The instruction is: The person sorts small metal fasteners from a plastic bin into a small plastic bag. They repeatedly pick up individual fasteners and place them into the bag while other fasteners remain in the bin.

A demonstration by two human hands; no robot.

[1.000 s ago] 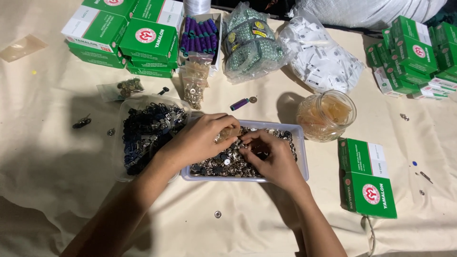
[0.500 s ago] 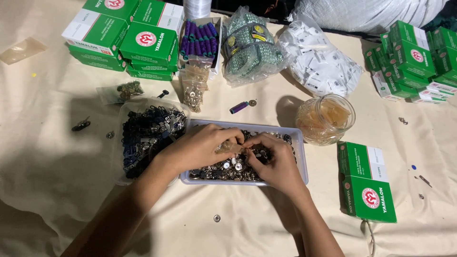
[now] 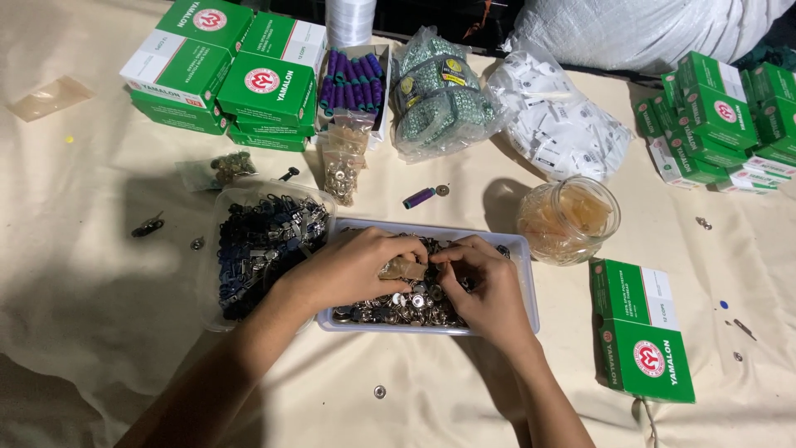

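Note:
Both my hands rest over a shallow clear plastic tray [image 3: 524, 274] filled with small silver metal buttons [image 3: 398, 307]. My left hand [image 3: 352, 267] pinches a small clear plastic bag [image 3: 403, 268] above the buttons. My right hand [image 3: 481, 286] meets it from the right, fingertips closed at the bag's mouth; any button in them is hidden. The two hands touch at the bag.
A clear tub of dark zipper pulls [image 3: 261, 241] sits left of the tray. A jar of small bags [image 3: 569, 219] stands right of it, a green box [image 3: 643, 332] below. Stacked green boxes [image 3: 224, 75], purple thread spools [image 3: 355, 79] and filled bags [image 3: 439, 104] line the back.
The view has shifted slightly. My hands stay over the tray; the small bag now shows more plainly between my fingers.

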